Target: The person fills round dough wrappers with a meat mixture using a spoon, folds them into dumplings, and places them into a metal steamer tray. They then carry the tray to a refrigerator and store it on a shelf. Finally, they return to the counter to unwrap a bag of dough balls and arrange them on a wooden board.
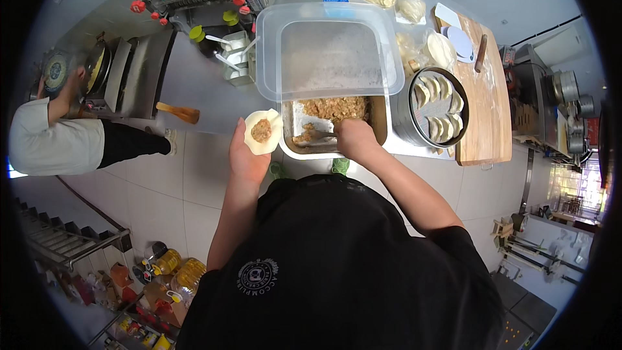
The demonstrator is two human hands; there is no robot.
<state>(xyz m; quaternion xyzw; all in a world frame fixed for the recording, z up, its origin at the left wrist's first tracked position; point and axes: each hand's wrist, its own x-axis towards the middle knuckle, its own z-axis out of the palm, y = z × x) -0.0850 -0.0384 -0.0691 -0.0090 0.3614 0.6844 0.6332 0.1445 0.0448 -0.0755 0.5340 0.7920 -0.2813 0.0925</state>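
Observation:
My left hand point(248, 163), palm up, holds a round dough wrapper point(267, 147) with a mound of minced filling point(261, 131) at its centre. The wrapper lies unfolded over the fingers, just left of a metal tray point(382, 129). Inside the tray, minced filling point(340, 108) is heaped towards the far side. My right hand point(357, 140) grips the handle of a metal spoon or spatula point(318, 136), its blade low in the tray against a smaller clump of filling. A translucent plastic lid point(335, 58) covers the tray's far part.
Right of the tray, a round steamer point(406, 109) holds several folded dumplings point(456, 102). Beyond it lie a floured wooden board point(486, 121) and a rolling pin point(481, 53). Seasoning containers point(238, 53) and a wooden tool point(179, 112) are leftward. A person point(58, 136) stands at the stove.

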